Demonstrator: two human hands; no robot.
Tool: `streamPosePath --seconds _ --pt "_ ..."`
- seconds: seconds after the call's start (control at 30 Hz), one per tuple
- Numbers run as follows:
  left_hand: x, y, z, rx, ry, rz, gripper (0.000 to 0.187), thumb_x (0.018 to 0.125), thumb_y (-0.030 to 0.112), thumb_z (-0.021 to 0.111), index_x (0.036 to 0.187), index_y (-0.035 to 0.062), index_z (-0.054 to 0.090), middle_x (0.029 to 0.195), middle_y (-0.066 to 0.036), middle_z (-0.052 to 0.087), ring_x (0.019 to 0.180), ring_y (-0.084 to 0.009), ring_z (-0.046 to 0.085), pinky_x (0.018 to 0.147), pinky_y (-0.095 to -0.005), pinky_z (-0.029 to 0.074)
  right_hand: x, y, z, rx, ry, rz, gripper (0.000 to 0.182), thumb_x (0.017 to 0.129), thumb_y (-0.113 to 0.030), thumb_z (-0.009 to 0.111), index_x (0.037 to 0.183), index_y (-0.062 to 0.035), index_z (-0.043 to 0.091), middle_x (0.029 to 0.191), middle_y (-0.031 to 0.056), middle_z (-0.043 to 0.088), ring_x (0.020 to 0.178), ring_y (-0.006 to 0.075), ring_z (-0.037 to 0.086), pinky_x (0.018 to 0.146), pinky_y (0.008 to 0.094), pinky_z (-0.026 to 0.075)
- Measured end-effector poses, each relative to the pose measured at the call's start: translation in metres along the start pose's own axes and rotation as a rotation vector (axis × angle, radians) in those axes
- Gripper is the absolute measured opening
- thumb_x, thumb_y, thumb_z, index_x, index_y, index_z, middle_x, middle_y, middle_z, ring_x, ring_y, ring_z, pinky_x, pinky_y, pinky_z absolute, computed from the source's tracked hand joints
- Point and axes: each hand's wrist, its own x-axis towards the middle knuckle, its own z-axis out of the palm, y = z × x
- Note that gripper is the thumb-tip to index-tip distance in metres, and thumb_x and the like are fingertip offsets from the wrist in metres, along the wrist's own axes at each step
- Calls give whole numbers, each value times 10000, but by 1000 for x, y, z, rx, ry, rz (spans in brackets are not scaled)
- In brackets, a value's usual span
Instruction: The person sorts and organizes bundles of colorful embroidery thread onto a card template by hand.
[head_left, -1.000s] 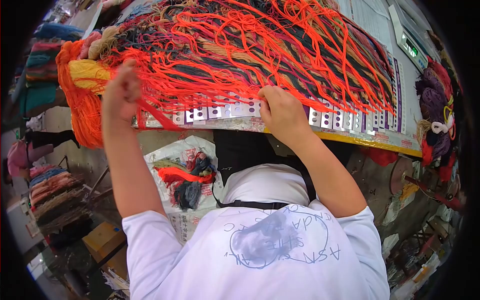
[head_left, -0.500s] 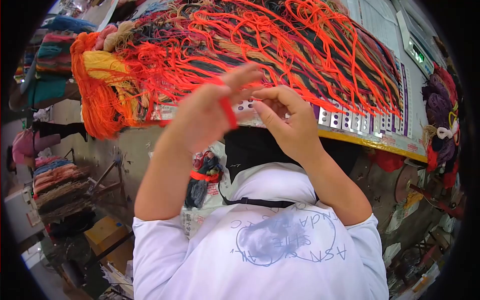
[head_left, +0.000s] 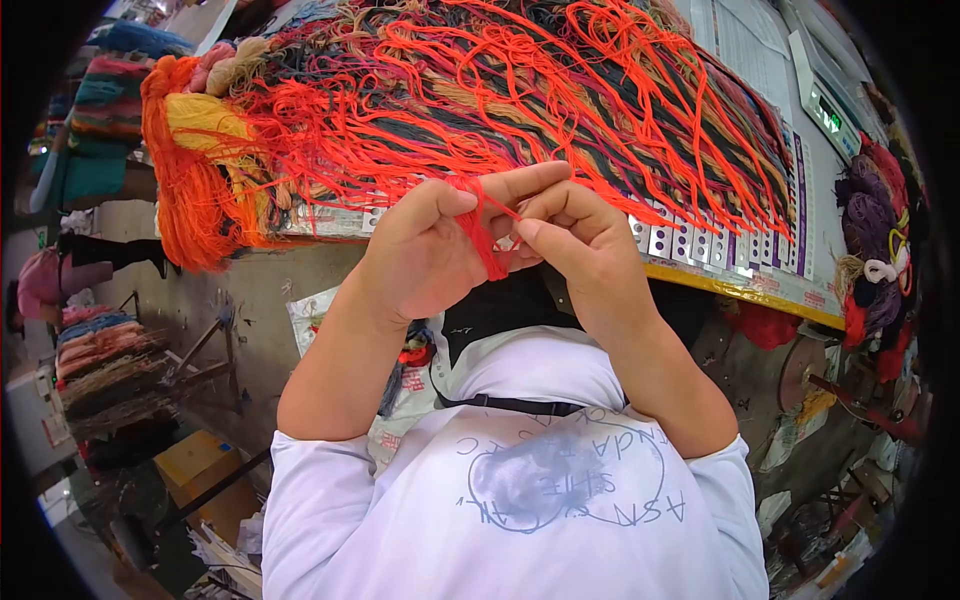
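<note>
Grey-white table with yellow front edge (head_left: 745,295). On it: long loose orange-red, black and tan thread strands (head_left: 450,130); silver-and-purple cards with round holes (head_left: 700,243) partly beneath; white digital scale (head_left: 825,105); orange thread hank (head_left: 180,190) overhanging left end.

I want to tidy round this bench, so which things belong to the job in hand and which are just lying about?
Seemingly in the job:
- red thread, looped round the left hand, pinched by the right
- loose strands

Seemingly lying about:
- scale
- purple yarn
- box
</note>
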Motion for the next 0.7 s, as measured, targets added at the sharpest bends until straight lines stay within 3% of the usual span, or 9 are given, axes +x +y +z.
streamPosePath --seconds 0.13,0.23,0.33,0.37,0.4,0.47,0.53,0.6,0.7 --pt "-1 -6 6 -5 103 66 637 893 325 352 1385 -75 298 1339 -170 462 1191 -226 494 1012 -361 370 0 -2 1 -11 4 0 27 864 -21 565 858 4 555 819 35 616 750 84 580 698 247 497" --pt "-6 -6 9 479 263 29 486 948 268 377 1313 -51 413 1169 -145 574 1025 -202 577 898 -348 453 0 1 -1 47 34 -93 36 873 -37 551 853 -8 559 816 43 616 770 106 595 726 262 495" --pt "-27 5 -35 70 284 198 212 970 165 407 1065 23 533 697 3 508 579 -83 489 608 -277 466 -13 -17 -41 108 192 29 39 881 -84 523 883 -55 549 692 7 557 648 102 568 714 289 504" --pt "-53 21 -70 -97 130 290 163 969 141 405 981 46 537 582 49 419 461 -51 405 506 -238 436 -20 -32 -70 255 201 82 64 890 -88 520 828 -74 517 590 -44 412 531 66 455 632 262 475" --pt "-77 40 -68 -200 426 400 184 981 131 371 853 73 489 522 78 269 385 -38 248 385 -211 320 -33 -48 -103 373 217 62 140 911 -95 508 775 -93 475 563 -53 319 482 46 356 522 231 407" --pt "-147 74 -126 -187 701 589 153 971 139 406 851 88 484 571 58 274 451 -52 228 364 -212 186 -77 -94 -183 444 314 -6 143 948 -104 462 819 -46 486 598 -44 308 471 47 301 442 192 301" --pt "-236 106 -186 -258 820 758 105 943 71 409 878 51 490 593 32 297 466 -75 249 392 -230 186 -135 -154 -260 288 601 -183 131 948 -105 448 880 -7 502 617 -37 317 462 46 282 386 198 264" --pt "-321 136 -231 -283 818 888 102 942 62 403 893 27 486 590 27 297 457 -78 244 397 -229 196 -220 -226 -366 437 565 -245 194 943 -81 413 750 -66 421 594 -30 338 453 74 286 421 232 261" --pt "-350 163 -219 -278 664 978 127 954 66 389 890 0 477 591 17 313 441 -83 236 393 -228 197 -356 -324 -501 385 843 -698 254 935 -90 406 685 -105 367 548 -22 315 403 80 277 428 240 256"
